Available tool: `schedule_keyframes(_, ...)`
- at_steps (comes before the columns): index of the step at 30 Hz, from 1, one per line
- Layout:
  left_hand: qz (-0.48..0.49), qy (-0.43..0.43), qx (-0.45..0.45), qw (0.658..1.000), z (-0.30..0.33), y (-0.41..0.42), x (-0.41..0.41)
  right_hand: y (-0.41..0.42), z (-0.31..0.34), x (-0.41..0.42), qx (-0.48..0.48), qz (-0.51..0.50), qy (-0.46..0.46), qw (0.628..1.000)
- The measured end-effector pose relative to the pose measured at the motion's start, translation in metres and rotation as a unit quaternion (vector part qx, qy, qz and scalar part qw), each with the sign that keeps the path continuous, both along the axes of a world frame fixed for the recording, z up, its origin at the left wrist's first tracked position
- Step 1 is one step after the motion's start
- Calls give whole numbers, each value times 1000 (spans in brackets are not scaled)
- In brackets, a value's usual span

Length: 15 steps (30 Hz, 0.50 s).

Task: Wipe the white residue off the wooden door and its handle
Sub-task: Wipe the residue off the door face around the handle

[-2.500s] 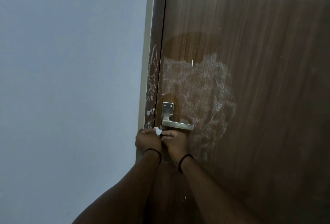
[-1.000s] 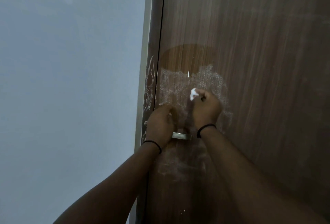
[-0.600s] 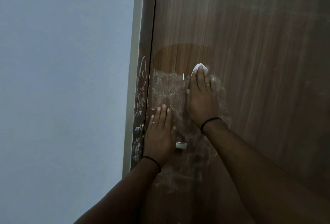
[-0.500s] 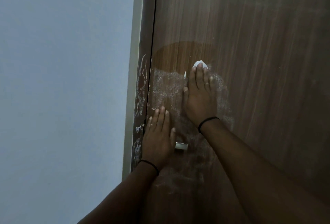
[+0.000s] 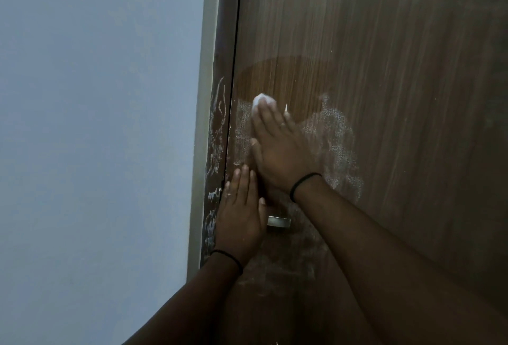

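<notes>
A brown wooden door [image 5: 384, 70] fills the right side of the head view. White residue [image 5: 335, 147] spreads over its middle, with a darker wiped patch above it. My right hand [image 5: 280, 149] lies flat on the door and presses a small white wad of tissue [image 5: 259, 99] under its fingertips, near the door's left edge. My left hand [image 5: 242, 215] rests flat on the door below it, fingers apart, covering most of the metal handle [image 5: 279, 221]; only the lever's tip shows.
The dark door frame [image 5: 217, 152] left of the door carries white streaks. A pale blue-grey wall [image 5: 96, 125] takes up the left half. Faint smears mark the door below the handle [image 5: 283, 270].
My right hand has slid the tissue leftward across the top of the residue, leaving a wiped band there. My left hand stays flat over the handle.
</notes>
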<state>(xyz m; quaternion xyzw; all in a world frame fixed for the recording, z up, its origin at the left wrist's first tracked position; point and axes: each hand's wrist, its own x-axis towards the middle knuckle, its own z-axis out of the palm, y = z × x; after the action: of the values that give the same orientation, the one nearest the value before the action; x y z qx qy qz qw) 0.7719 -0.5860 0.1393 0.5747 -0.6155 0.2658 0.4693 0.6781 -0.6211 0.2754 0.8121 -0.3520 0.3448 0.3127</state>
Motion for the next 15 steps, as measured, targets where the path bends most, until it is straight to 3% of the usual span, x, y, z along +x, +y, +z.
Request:
schedule_keyframes(3,-19,1,15,1000,1,2,2,3,-15,0,-3,-4,50,999)
schedule_keyframes(10,-14,-8,6,1000,4,11,8,7,5,1,11,-29,-42,999)
schedule_keyframes(15,-44,-16,-1,999,11,13,13,15,-11,21,13,-8,54,998)
